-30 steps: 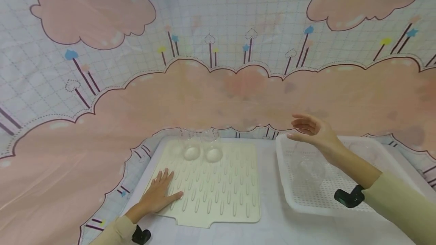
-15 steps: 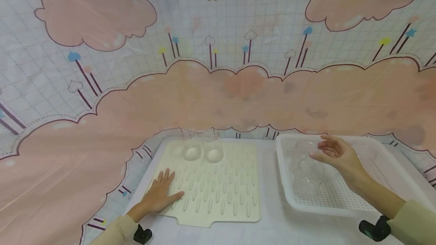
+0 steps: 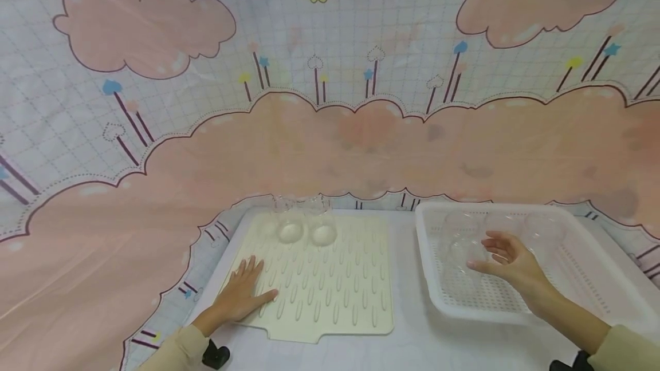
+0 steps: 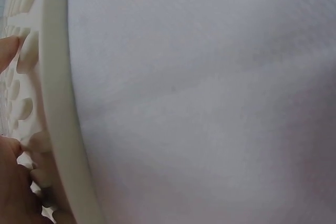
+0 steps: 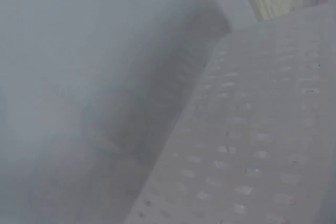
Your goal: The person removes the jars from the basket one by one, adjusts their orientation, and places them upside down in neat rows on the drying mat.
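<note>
My left hand (image 3: 239, 293) lies with fingers spread on the cream drying mat (image 3: 350, 279), near its left edge. Two clear drinking glasses (image 3: 323, 231) stand side by side at the back of that mat. Over the white perforated basket (image 3: 448, 308), my right hand (image 3: 510, 265) hovers with its thumb apart from the bent fingers and nothing between them. Several see-through glasses are inside the basket; one clear glass (image 3: 460, 256) is just left of the right thumb. In the left wrist view, fingertips (image 4: 7, 51) touch the ridged mat.
White cloth (image 3: 407, 325) covers the table, with a strip of it between mat and basket. Behind hangs a curtain (image 3: 361, 147) printed with clouds. More clear glasses (image 3: 543, 228) are along the basket's back side. The basket wall (image 5: 252, 129) fills much of the right wrist view.
My right hand has come down from above the basket's back edge, first shifting right, to a lower spot beside the glasses. The left hand stays in place on the mat.
</note>
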A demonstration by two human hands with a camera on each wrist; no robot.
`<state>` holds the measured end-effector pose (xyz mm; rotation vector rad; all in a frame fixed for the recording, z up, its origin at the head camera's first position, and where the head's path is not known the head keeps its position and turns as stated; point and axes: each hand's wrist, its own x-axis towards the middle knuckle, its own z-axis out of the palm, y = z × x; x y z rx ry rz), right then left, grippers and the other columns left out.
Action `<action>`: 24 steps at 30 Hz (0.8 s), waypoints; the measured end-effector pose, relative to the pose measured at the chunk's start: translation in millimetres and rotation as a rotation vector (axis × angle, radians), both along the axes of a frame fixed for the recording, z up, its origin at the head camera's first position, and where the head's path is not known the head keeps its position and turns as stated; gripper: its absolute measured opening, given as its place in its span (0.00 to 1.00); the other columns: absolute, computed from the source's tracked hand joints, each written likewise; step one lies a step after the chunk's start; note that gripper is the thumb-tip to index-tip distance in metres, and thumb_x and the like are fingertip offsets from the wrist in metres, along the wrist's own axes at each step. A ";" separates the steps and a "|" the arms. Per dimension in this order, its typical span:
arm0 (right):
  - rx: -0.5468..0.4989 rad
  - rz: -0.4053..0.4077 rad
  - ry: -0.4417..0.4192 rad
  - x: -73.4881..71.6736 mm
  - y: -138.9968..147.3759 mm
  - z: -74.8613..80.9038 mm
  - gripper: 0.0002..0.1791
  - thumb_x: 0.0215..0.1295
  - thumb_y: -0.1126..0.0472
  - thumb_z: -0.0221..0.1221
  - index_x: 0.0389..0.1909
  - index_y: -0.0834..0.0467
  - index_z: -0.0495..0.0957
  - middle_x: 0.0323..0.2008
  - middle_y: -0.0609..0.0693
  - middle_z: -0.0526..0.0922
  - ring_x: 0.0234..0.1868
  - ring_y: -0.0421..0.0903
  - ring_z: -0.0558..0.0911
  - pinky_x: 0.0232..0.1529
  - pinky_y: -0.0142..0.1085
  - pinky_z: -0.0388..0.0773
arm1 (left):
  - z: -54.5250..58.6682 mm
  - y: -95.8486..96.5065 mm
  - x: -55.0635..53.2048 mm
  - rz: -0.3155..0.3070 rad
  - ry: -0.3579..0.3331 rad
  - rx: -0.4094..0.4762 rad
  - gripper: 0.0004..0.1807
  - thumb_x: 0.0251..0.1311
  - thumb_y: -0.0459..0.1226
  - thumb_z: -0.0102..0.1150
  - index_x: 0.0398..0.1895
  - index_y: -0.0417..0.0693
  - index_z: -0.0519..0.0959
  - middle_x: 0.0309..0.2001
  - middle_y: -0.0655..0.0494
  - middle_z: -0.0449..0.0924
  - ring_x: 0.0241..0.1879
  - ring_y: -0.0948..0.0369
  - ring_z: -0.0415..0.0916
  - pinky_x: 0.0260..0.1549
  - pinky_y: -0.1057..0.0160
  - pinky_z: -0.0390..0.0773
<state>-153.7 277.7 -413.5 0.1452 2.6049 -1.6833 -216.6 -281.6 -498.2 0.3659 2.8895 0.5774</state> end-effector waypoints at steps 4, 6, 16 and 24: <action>-0.024 0.030 -0.023 3.0 -1.9 -7.9 0.51 0.61 0.56 0.70 0.75 0.67 0.48 0.70 0.71 0.57 0.69 0.72 0.58 0.65 0.63 0.62 | -0.5 -0.8 0.2 0.005 0.003 -0.001 0.54 0.63 0.63 0.55 0.75 0.30 0.52 0.76 0.30 0.40 0.75 0.33 0.32 0.69 0.31 0.36; -0.032 0.042 -0.032 4.5 -2.1 -11.7 0.52 0.60 0.57 0.70 0.75 0.67 0.47 0.71 0.72 0.56 0.69 0.73 0.58 0.65 0.64 0.62 | -1.3 -1.3 0.5 0.005 0.006 -0.005 0.54 0.63 0.63 0.55 0.75 0.30 0.52 0.76 0.30 0.40 0.74 0.33 0.32 0.68 0.31 0.37; -0.036 0.085 -0.059 1.9 -1.1 -16.8 0.55 0.58 0.58 0.72 0.75 0.68 0.45 0.71 0.74 0.55 0.69 0.76 0.53 0.64 0.68 0.58 | -0.9 -0.1 0.6 0.010 0.014 0.012 0.54 0.63 0.63 0.55 0.76 0.30 0.52 0.77 0.31 0.39 0.75 0.34 0.31 0.68 0.31 0.36; -0.031 0.103 -0.074 -2.2 -1.7 -19.8 0.51 0.57 0.59 0.73 0.73 0.68 0.52 0.69 0.73 0.60 0.69 0.76 0.57 0.63 0.68 0.60 | -3.5 0.1 0.9 0.010 0.022 0.025 0.54 0.62 0.63 0.56 0.75 0.29 0.53 0.76 0.30 0.40 0.74 0.32 0.33 0.68 0.30 0.36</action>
